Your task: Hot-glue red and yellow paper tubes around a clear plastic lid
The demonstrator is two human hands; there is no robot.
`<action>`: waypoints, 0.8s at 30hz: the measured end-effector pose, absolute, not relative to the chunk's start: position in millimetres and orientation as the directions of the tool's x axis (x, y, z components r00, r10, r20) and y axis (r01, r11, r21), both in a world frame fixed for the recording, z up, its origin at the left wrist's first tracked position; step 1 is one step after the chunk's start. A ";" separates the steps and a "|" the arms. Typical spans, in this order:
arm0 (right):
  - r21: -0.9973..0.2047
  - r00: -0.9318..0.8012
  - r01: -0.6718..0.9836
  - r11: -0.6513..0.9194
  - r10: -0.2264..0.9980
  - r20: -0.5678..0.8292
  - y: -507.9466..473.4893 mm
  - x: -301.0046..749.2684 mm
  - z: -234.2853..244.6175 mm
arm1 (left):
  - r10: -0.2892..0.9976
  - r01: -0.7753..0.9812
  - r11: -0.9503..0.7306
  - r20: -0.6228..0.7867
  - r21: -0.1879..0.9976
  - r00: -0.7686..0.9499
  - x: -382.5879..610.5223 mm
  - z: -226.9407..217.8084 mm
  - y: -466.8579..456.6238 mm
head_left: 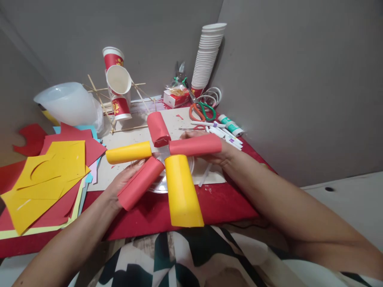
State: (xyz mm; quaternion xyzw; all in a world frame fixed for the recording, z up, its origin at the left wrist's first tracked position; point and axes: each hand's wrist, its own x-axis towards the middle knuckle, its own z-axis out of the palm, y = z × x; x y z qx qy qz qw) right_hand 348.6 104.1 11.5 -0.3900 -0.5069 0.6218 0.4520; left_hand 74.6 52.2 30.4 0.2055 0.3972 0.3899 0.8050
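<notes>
A paper pinwheel-like piece [183, 189] made of rolled red and yellow paper tubes spreads out in front of me, its tubes meeting around a small pale centre. My left hand [129, 175] is at its left side, partly behind the lower red tube, with fingertips close to the centre. On the other side my right hand [216, 157] reaches behind the right-hand red tube, a few fingers showing above it. Both hands appear to support the piece from beneath; the exact grip is hidden. Under the tubes shows a round clear plastic object [161, 185], mostly covered.
Coloured paper sheets [60, 167] pile up at left. Behind stand a stick frame [131, 128] with paper cups [121, 107] and a tall cup stack [207, 56]. Scissors [201, 112], white sticks [227, 137] and a green-white roll [230, 125] lie at right on the red-covered table [143, 223].
</notes>
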 end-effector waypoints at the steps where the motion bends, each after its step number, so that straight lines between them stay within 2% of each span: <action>1: -0.978 -0.244 -0.197 -0.070 0.970 -0.020 105.1 350.1 14.2 | 0.805 -0.480 0.594 -0.470 0.646 0.363 73.0 29.1 53.7; 6: -0.944 0.077 -0.314 0.097 0.994 0.076 102.1 362.4 33.9 | 0.863 -0.485 0.504 -0.439 0.714 0.249 70.3 33.2 55.6; 10: -0.946 -0.050 -0.277 0.171 0.980 0.192 88.0 359.2 42.3 | 0.884 -0.461 0.466 -0.422 0.755 0.203 71.9 37.4 54.7; 14: -0.951 -0.196 -0.186 0.247 0.939 0.283 82.8 350.6 38.0 | 0.899 -0.412 0.437 -0.371 0.799 0.234 70.8 36.2 52.4; 18: -0.949 -0.173 -0.140 0.282 0.937 0.303 87.2 348.8 30.6 | 0.901 -0.396 0.425 -0.337 0.814 0.273 71.4 35.5 48.3; 24: -0.945 -0.188 -0.187 0.267 0.935 0.301 90.6 351.2 25.7 | 0.892 -0.419 0.445 -0.350 0.792 0.286 74.1 35.5 45.5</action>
